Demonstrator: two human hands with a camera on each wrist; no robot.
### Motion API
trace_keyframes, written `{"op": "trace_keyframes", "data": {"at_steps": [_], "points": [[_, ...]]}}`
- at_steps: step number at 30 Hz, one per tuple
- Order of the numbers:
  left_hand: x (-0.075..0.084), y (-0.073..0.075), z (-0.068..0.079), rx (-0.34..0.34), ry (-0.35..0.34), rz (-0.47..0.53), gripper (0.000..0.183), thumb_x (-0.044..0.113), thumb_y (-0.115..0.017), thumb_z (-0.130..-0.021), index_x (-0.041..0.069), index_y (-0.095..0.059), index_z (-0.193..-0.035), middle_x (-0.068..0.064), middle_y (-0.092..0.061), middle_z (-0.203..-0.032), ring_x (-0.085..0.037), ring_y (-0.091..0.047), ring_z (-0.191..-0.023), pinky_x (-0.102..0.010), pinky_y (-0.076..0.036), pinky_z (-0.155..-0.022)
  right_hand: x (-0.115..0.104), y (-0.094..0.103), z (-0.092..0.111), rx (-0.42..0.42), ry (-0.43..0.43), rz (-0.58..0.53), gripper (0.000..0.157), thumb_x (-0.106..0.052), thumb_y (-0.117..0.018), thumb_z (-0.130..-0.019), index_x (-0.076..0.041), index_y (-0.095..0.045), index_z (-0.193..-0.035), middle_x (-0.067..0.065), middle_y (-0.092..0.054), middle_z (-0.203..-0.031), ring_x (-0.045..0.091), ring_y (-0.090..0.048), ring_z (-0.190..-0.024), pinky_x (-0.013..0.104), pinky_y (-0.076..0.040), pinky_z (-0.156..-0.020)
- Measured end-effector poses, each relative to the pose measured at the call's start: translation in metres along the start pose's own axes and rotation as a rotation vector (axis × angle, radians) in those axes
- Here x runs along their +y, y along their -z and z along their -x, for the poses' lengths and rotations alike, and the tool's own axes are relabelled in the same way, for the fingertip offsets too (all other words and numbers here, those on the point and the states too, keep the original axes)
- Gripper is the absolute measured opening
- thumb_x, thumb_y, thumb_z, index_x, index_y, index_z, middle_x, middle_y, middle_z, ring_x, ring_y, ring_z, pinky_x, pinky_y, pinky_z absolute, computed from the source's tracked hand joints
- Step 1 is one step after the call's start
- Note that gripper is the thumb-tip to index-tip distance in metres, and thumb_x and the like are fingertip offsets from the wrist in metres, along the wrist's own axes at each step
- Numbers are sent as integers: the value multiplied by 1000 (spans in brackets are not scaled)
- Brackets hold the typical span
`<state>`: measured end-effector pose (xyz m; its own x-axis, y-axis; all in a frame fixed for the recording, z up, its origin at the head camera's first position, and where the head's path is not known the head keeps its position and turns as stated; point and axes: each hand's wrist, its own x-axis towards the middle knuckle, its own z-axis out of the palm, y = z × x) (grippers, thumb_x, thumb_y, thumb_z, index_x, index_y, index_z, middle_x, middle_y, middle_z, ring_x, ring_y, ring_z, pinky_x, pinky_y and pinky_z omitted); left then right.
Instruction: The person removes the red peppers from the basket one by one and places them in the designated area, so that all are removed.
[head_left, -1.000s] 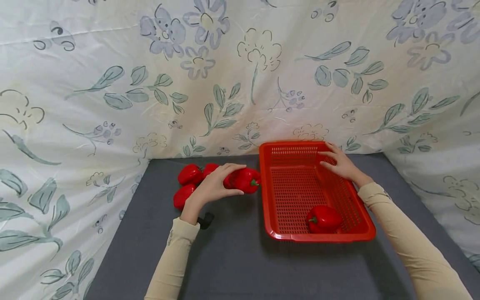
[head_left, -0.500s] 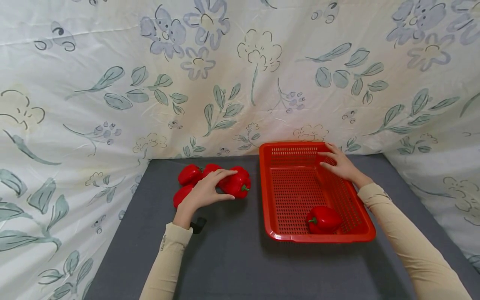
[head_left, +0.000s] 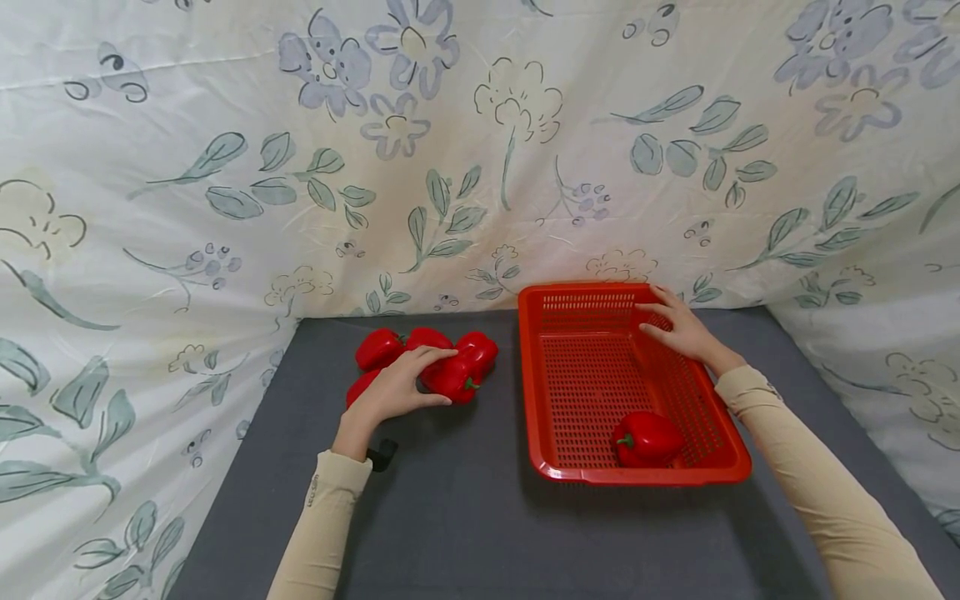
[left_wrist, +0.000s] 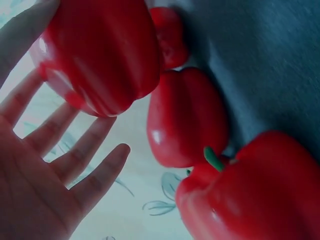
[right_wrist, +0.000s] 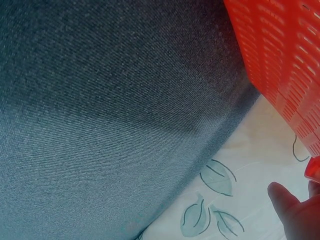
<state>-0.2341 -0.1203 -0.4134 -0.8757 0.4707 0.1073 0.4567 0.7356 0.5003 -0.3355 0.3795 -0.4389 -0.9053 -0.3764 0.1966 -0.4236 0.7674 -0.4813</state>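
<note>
My left hand (head_left: 393, 387) holds a glossy red bell pepper (head_left: 453, 381) between its thumb and fingers, at the near side of a group of red peppers. In the left wrist view the held pepper (left_wrist: 100, 45) fills the upper left, thumb on one side and fingertips along the other. Beside it stand another bell pepper (left_wrist: 187, 117) and one with a green stem (left_wrist: 260, 195). At the right, my right hand (head_left: 684, 331) rests over the right rim of a red plastic basket (head_left: 531, 392), its fingers loosely spread. One bell pepper (head_left: 648, 439) lies in the basket's near right corner.
A dark grey cloth (head_left: 465, 517) covers the table. Floral fabric (head_left: 450, 208) hangs behind it and at the sides. Loose peppers (head_left: 378, 348) lie left of the basket, partly hidden by the left hand. The basket's perforated wall (right_wrist: 280, 55) shows in the right wrist view.
My left hand has carried its bell pepper leftward and slightly toward me, away from the basket's left rim to the pepper group. The right hand and basket have stayed still.
</note>
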Motion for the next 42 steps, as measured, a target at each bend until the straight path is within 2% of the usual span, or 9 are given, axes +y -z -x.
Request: {"op": "trace_keyframes", "data": {"at_steps": [7, 12, 23, 34, 42], "points": [[-6, 3, 6, -11, 35, -37, 74, 36, -80, -69, 29, -47, -134, -3, -47, -134, -24, -43, -119, -47, -50, -86, -1, -1, 0, 8, 4, -3, 49, -24, -60, -89, 3, -50, -129, 23, -15, -151, 43, -5, -139, 67, -9, -104], [-11, 5, 9, -19, 34, -60, 75, 30, -82, -67, 25, -48, -134, -6, -48, -133, -26, -44, -117, -48, -49, -86, 0, -1, 0, 2, 6, 5, 49, -25, -58, -90, 4, -49, -129, 24, -14, -151, 44, -4, -139, 68, -9, -104], [-18, 5, 10, -56, 32, -135, 75, 32, -81, -68, 20, -48, -134, -11, -49, -133, -31, -46, -117, -51, -45, -92, -1, 0, 1, 0, 8, 11, 49, -23, -59, -90, 4, -49, -129, 24, -13, -151, 45, -4, -139, 68, -9, -104], [-30, 0, 6, -93, 58, -161, 75, 32, -81, -69, 22, -48, -135, -10, -49, -133, -31, -46, -117, -54, -40, -97, -3, 0, 0, -3, 12, -15, 49, -23, -59, -90, 4, -48, -130, 24, -14, -151, 44, -3, -139, 68, -10, -103], [-33, 0, 4, -103, 85, -148, 76, 33, -80, -69, 24, -46, -137, -9, -45, -135, -31, -43, -120, -53, -41, -96, -2, -1, 1, 2, 5, -9, 49, -23, -59, -90, 4, -49, -130, 23, -14, -151, 44, -4, -139, 67, -9, -104]]}}
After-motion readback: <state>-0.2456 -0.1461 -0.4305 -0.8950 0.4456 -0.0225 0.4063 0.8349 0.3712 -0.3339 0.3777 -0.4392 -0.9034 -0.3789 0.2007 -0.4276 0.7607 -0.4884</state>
